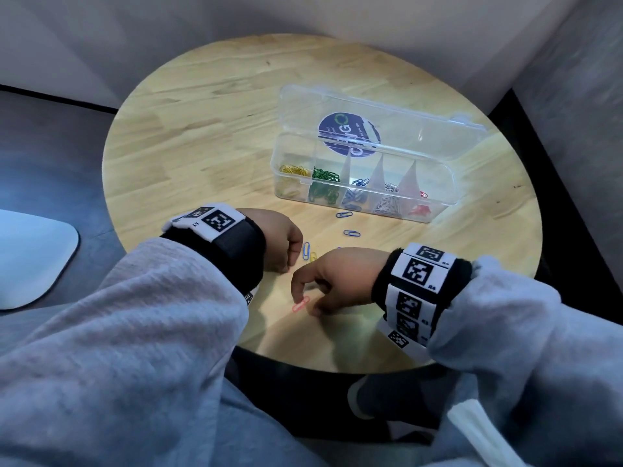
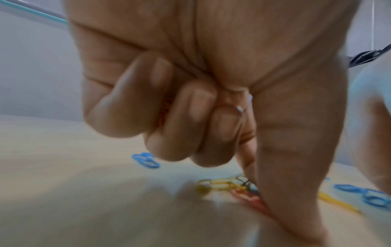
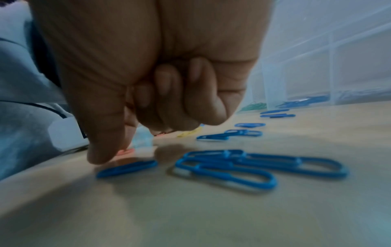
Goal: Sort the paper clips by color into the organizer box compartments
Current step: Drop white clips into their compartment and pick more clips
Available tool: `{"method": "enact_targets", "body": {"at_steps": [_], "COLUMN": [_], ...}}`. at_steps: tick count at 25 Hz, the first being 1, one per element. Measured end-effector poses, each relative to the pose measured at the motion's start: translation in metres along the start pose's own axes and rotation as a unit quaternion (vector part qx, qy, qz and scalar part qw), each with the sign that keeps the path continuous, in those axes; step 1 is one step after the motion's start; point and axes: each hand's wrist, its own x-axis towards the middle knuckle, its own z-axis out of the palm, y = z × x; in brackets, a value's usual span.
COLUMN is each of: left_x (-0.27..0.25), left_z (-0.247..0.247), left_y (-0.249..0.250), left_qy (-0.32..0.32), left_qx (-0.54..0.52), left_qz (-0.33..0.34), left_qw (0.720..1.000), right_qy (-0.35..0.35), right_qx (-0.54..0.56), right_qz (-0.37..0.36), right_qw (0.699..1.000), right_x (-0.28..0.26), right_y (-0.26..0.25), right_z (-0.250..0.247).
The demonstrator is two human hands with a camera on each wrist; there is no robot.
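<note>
Nearby, right hand (image 1: 332,281) by red clip (image 1: 300,304), near table edge (image 1: 337,367)

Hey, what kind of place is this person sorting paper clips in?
Probably a living room or lounge, not a workshop: a small round wooden table stands in a corner between pale walls, beside what looks like grey upholstered seating. The clear organizer box sits open on it.

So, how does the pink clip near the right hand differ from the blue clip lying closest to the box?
The pink paper clip lies near the table's front edge between the right hand's fingertips; the blue paper clip lies untouched just in front of the organizer box. Pink is angled diagonally, blue nearly sideways. Both lie flat on the table, still unsorted.
</note>
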Motion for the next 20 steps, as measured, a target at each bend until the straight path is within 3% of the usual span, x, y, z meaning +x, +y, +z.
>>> {"method": "enact_targets", "body": {"at_steps": [9, 13, 15, 17, 20], "left_x": [0.002, 0.006, 0.007, 0.006, 0.005], "left_z": [0.001, 0.002, 0.002, 0.002, 0.001], "left_y": [-0.004, -0.005, -0.006, -0.006, -0.003], "left_qy": [0.018, 0.011, 0.01, 0.011, 0.019], "left_qx": [0.004, 0.011, 0.009, 0.013, 0.02], "left_qz": [-0.011, -0.016, -0.016, -0.015, -0.016], "left_qw": [1.0, 1.0, 1.0, 1.0, 0.999], "right_qy": [-0.002, -0.012, 0.014, 0.061, 0.123], "right_qx": [-0.019, 0.109, 0.242, 0.393, 0.504], "right_qz": [0.035, 0.124, 0.161, 0.17, 0.178], "right_qw": [0.999, 0.986, 0.957, 0.901, 0.836], "right_x": [0.005, -0.01, -0.019, -0.024, -0.029], "right_y": [0.01, 0.033, 0.043, 0.052, 0.061], "right_z": [0.0, -0.013, -0.022, -0.027, -0.027]}}
